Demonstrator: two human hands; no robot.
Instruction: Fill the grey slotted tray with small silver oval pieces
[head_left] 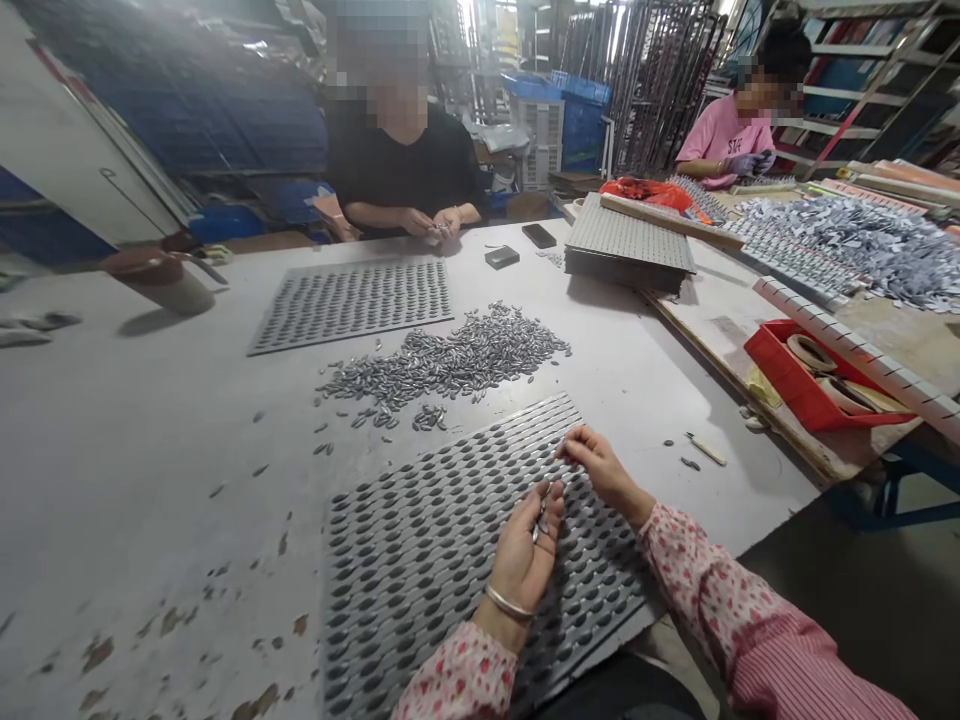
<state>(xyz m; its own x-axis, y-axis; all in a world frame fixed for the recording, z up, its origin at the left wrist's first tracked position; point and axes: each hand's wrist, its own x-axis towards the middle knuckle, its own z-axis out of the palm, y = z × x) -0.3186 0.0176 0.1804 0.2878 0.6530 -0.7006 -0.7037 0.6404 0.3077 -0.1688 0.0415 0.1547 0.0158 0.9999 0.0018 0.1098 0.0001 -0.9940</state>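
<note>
A grey tray (420,560) with rows of dark oval pieces lies on the table in front of me. My left hand (529,545) is palm up above its middle, fingers curled around several small oval metal pieces (537,528). Over the tray's upper right part, my right hand (596,465) has thumb and fingertips pinched together; what they hold is too small to make out. Beyond the tray spreads a loose pile of oval pieces (465,355).
A second filled tray (360,300) lies farther back, near a seated person's hands. A mug (161,280) stands at left. Stacked panels (630,240), a phone (538,236) and a red box (810,385) are at right. Another person sits at back right.
</note>
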